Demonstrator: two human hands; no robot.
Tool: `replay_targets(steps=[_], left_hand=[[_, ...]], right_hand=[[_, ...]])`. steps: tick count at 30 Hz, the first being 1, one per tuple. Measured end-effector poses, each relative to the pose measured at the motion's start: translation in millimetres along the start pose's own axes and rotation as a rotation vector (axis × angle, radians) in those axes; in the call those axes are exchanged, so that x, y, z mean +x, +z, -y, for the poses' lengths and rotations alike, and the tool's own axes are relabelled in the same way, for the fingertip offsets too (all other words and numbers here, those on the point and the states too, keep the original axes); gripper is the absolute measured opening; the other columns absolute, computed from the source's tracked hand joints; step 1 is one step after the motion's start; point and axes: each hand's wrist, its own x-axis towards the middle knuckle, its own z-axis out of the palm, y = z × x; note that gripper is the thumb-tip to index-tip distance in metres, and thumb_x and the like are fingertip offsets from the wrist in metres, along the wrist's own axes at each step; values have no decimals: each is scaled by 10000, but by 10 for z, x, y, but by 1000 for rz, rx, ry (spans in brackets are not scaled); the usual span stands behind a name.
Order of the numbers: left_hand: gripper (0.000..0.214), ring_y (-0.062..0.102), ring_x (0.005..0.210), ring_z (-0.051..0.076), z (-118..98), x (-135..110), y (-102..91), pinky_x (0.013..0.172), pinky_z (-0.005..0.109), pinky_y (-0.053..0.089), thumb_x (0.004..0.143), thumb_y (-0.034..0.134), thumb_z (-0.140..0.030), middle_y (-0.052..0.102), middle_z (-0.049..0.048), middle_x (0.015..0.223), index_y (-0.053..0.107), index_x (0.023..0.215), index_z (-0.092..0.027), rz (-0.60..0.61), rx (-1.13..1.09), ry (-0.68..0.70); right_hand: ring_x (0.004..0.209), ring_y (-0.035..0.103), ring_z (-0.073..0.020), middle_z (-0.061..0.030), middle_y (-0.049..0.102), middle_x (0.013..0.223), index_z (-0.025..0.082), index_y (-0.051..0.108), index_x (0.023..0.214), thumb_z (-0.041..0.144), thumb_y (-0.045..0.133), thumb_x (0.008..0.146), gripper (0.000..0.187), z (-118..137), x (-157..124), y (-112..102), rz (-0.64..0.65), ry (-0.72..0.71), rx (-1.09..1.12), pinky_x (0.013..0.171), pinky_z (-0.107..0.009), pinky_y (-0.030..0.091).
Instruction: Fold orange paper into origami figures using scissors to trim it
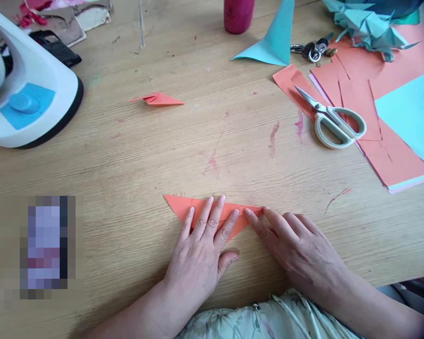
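Note:
A folded orange paper triangle (178,205) lies on the wooden table near the front edge. My left hand (201,254) rests flat on it, fingers stretched and spread, pinning it down. My right hand (297,247) lies beside it, fingers extended together, with the fingertips pressing the paper's right point. Neither hand holds anything up.
A small folded orange piece (158,99) lies farther back. Scissors (334,123) rest on orange paper sheets (392,155) and a light blue sheet (410,113) at right. A teal paper cone (273,42), keys (313,49), a pink bottle (238,14) and a white iron (24,94) stand around.

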Motion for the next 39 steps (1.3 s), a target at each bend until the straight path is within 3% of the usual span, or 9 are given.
replay_targets(steps=[9, 14, 18, 27, 39], left_hand=[[823, 303, 1506, 321, -9, 7, -11, 1173, 503, 237, 942, 487, -653, 272, 131, 1661, 242, 1608, -237, -3, 4, -16], [797, 312, 1500, 314, -1, 16, -9, 1176, 501, 241, 954, 464, -647, 291, 124, 1656, 258, 1604, -236, -19, -6, -14], [797, 314, 1498, 324, 2, 21, 0, 1179, 506, 243, 954, 464, -646, 283, 122, 1660, 253, 1606, -238, -13, -14, -13], [812, 313, 1501, 326, -7, 3, 19, 1179, 508, 257, 941, 490, -652, 270, 127, 1664, 268, 1600, -232, -32, -22, -17], [831, 211, 1527, 316, 68, -100, 52, 1230, 526, 157, 960, 309, -721, 245, 30, 1680, 294, 1588, -178, -21, -19, 28]], right_hand=[[768, 544, -211, -172, 634, 1214, 47, 568, 1352, 13, 436, 884, 488, 41, 48, -41, -38, 24, -9, 625, -343, 509], [831, 550, -233, -217, 637, 1236, -6, 649, 1202, -18, 407, 874, 408, 77, 107, -32, -90, -68, -5, 658, -349, 528], [895, 555, -259, -225, 637, 1222, -28, 618, 1259, -12, 413, 858, 451, 93, 99, -15, -76, -86, -17, 731, -373, 539], [895, 530, -244, -190, 601, 1258, 56, 564, 1362, 24, 465, 842, 531, 61, 79, 7, -36, -77, -30, 754, -368, 525], [858, 516, -246, -184, 619, 1213, 42, 585, 1337, 35, 492, 810, 535, 83, 123, 2, -33, -60, -19, 703, -357, 533]])
